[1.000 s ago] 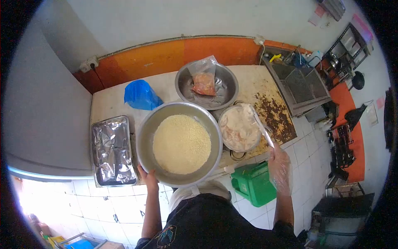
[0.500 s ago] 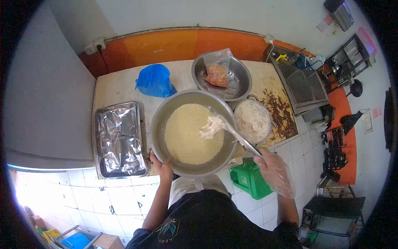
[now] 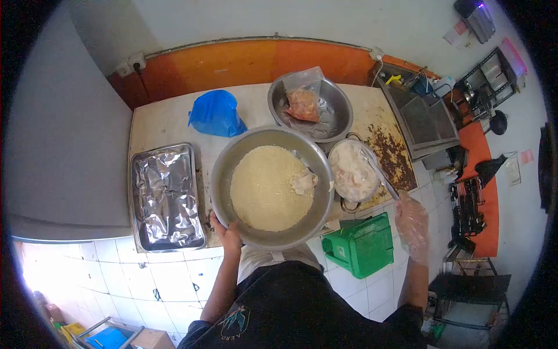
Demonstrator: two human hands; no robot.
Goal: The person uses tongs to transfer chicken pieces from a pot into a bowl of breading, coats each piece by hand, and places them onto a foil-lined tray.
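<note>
Your left hand (image 3: 228, 234) clasps the large bowl (image 3: 221, 180) by its rim, your gloved right hand (image 3: 412, 224) is curled round the tongs (image 3: 382, 173) at the batter pot (image 3: 351, 200), and a coated piece (image 3: 304, 183) lies on the bowl's crumbs (image 3: 261, 192).

The hands (image 3: 412, 224) hold a metal basin (image 3: 222, 187) and, apparently, tongs (image 3: 381, 172) over a pot (image 3: 356, 199).
</note>
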